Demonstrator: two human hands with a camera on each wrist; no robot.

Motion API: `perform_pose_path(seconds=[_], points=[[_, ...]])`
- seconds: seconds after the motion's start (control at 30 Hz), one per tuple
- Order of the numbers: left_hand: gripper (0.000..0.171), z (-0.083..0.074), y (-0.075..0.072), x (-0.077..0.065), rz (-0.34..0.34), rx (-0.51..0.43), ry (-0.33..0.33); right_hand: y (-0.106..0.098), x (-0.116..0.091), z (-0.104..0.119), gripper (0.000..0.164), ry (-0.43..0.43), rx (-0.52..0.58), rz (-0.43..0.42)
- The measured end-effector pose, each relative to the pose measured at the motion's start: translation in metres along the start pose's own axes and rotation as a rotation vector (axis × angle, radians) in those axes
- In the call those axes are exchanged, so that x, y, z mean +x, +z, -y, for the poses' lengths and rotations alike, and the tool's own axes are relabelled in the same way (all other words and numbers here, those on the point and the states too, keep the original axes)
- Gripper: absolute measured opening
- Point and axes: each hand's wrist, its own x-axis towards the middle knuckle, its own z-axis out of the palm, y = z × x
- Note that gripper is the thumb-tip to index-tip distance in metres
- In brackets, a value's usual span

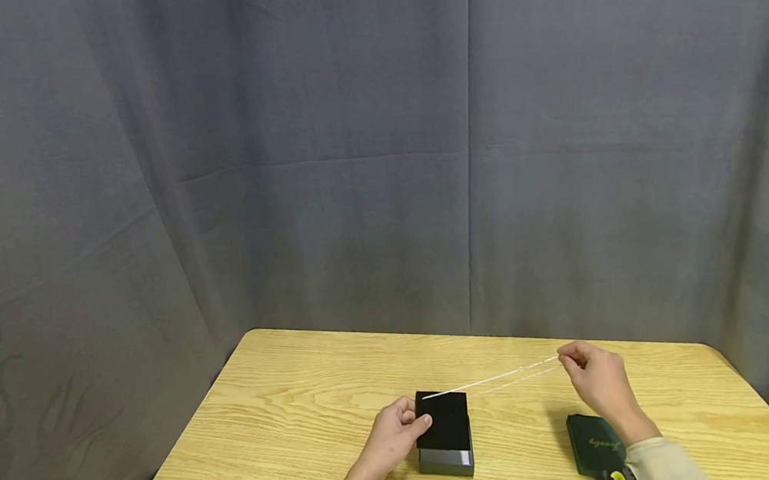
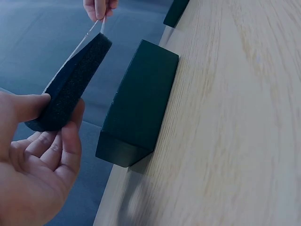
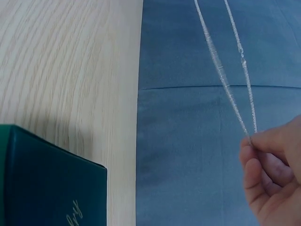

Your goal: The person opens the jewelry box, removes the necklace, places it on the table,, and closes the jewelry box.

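Note:
My left hand (image 1: pixel 391 439) pinches a black foam jewelry-box insert (image 1: pixel 447 419) between thumb and fingers, thumb on its top face. In the left wrist view the insert is tilted and apart from the dark green box base (image 2: pixel 141 94), which stands on the table. A thin silver chain necklace (image 3: pixel 218 66) runs taut from the insert to my right hand (image 1: pixel 601 383). Thumb and fingertips of that hand pinch the chain's far end, drawn out to the right in two strands. Below the right hand is the green box lid (image 1: pixel 592 444) with gold lettering.
The light wood table (image 1: pixel 291 427) has rounded back corners. Grey-blue curtains (image 1: pixel 352 197) hang behind it and along its sides. At the right sleeve, a small black device with a yellow label (image 1: pixel 618 479) overlaps the lid's near edge in the head view.

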Motion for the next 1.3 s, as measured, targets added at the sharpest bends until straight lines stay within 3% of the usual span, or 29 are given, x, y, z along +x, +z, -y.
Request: perform_pose_path(seconds=[0.23, 0.7, 1.07, 1.3], points=[[0.012, 0.037, 0.003, 0.014, -0.008, 0.03, -0.028, 0.001, 0.001, -0.002, 0.008, -0.007, 0.0, -0.003], [0.013, 0.038, 0.001, 0.016, -0.013, 0.011, -0.014, 0.003, 0.006, -0.009, 0.01, -0.044, -0.039, 0.057], [0.01, 0.04, 0.001, 0.017, -0.008, 0.006, 0.001, 0.002, 0.012, -0.01, 0.01, -0.009, -0.036, 0.094], [0.008, 0.04, 0.002, 0.017, 0.012, -0.012, 0.008, 0.003, 0.014, -0.013, 0.011, 0.001, -0.027, 0.071]])
